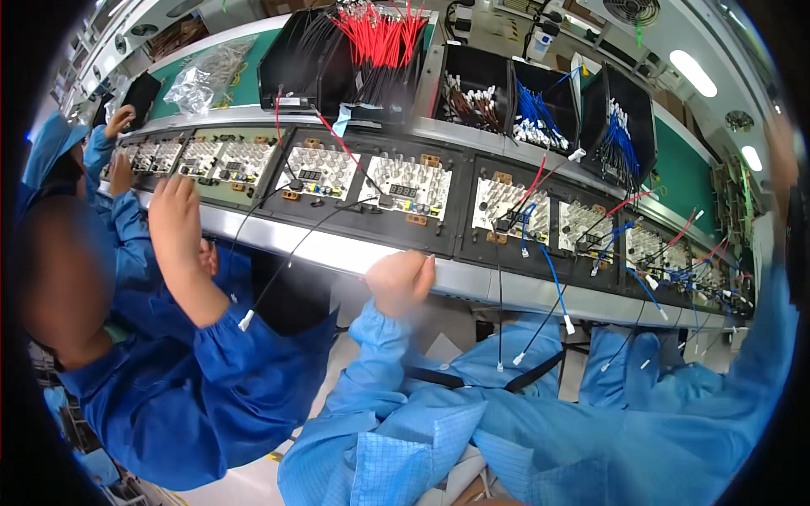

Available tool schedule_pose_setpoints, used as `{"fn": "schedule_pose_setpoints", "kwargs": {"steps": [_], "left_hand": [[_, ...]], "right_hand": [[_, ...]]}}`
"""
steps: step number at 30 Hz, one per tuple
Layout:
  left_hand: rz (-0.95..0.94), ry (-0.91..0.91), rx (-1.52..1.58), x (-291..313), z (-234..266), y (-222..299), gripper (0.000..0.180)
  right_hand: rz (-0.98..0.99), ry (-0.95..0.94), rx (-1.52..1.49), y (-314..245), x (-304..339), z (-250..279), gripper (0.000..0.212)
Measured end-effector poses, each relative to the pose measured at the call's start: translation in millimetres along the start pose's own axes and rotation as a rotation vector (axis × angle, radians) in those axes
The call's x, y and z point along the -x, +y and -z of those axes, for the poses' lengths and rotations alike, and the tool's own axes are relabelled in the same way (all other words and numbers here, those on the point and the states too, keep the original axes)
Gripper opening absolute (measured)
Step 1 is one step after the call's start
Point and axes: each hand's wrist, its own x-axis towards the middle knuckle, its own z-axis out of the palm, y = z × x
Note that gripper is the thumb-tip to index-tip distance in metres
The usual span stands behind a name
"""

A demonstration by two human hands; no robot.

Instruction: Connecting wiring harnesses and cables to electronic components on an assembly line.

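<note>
My left hand (400,283) is closed at the silver front rail of the conveyor, its fingers curled; anything in them is hidden. Just beyond it, two white circuit boards (407,187) with small digit displays sit in a black tray (337,212), with red and black wires attached. To its right, another tray carries a circuit board (506,205) with red, blue and black wires, some hanging over the rail. My right hand (783,156) is raised at the far right edge, blurred, its fingers unclear.
Black bins behind the line hold red wires (380,38), brown wires (472,103), blue wires (537,114) and more blue and black wires (618,135). A clear plastic bag (209,78) lies at the back left. At left, a co-worker in dark blue has a hand (175,215) over the line.
</note>
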Motion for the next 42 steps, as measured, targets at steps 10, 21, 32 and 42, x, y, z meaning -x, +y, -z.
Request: {"fn": "schedule_pose_setpoints", "kwargs": {"steps": [10,21,32,42], "left_hand": [[-0.021,-0.010,-0.058,9,0,-6,0.018],[-0.026,-0.030,-0.074,8,7,-6,0.016],[-0.042,-0.012,-0.115,12,8,-6,0.021],[-0.036,-0.019,-0.091,13,11,-8,0.019]], "right_hand": [[-0.280,-0.729,-0.398,120,-66,-332,0.025],[-0.566,-0.934,-0.004,60,-59,-456,0.050],[-0.883,-0.855,-0.284,95,-90,-425,0.029],[-1.432,-0.617,-1.125,136,-72,-334,0.017]]}}
